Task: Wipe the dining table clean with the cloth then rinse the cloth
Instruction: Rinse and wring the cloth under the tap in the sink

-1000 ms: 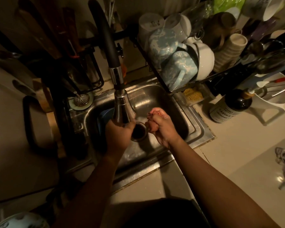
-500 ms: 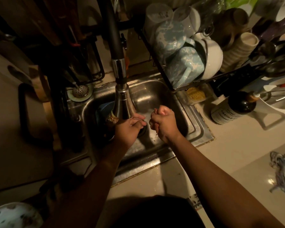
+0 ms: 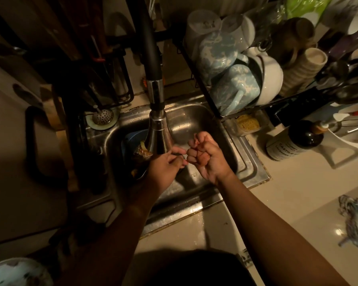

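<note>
The cloth (image 3: 355, 221), a blue-grey patterned rag, lay crumpled on the pale surface (image 3: 287, 182) well to the right of the sink (image 3: 194, 120) and well apart from both hands. Its long axis ran roughly from the far side towards the near side of the surface. One thin twisted tail pointed out to the near left.

Both hands were over the steel basin. The right hand (image 3: 209, 159) was clenched in a tight fist with its knuckles turned left towards the faucet (image 3: 156, 112). Something reddish showed between its curled fingers (image 3: 191, 157), but I could not tell whether it was a held thing or only the palm. The left hand (image 3: 165, 166) sat just below and beside the faucet's chrome spray head, with its fingers loosely curled and the tips nearly meeting the right fist. The dim light hid whether they pinched anything.

A blue bowl (image 3: 132, 139) with scraps lay in the basin behind the left hand. A perforated strainer (image 3: 102, 117) sat at the sink's far left corner. A black dish rack (image 3: 205, 96) holding marbled blue mugs (image 3: 232, 85) overhung the far right corner, with a yellow sponge (image 3: 247, 122) below it. A dark soap bottle (image 3: 291, 143) stood on the surface just right of the sink.
</note>
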